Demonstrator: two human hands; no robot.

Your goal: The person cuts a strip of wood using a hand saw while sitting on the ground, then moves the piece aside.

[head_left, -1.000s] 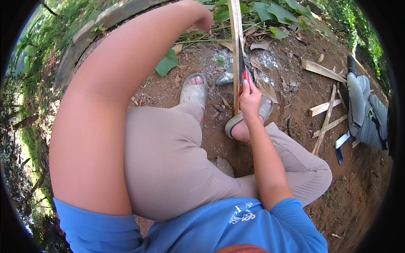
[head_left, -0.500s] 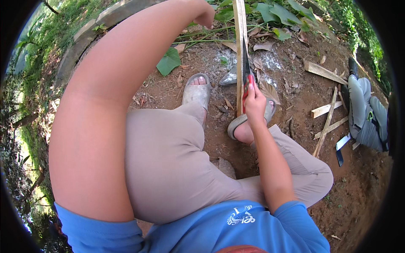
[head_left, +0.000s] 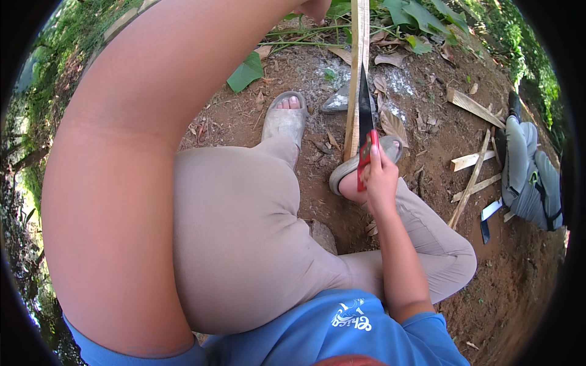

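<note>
My right hand (head_left: 379,178) is closed round the red handle (head_left: 365,165) of a hand saw. Its dark blade (head_left: 365,100) lies along a long pale wooden strip (head_left: 361,30), pointing away from me. The strip runs from the top edge down to my right foot, whose sandal (head_left: 348,171) is at its lower end. My left arm bends across the left side, and only part of my left hand (head_left: 314,8) shows at the top edge, near the strip. Its fingers are mostly cut off, so their grip is hidden.
At the right, several wooden offcuts (head_left: 473,108) lie on brown soil beside a knife (head_left: 490,210) with a pale blade. Grey-trousered legs (head_left: 525,165), seemingly another person's, are at the far right. A grey stone (head_left: 336,101), dry leaves and green vines lie ahead.
My right hand has drawn the saw back toward me, and more of its blade and handle shows. My left arm and the strip have shifted slightly in view.
</note>
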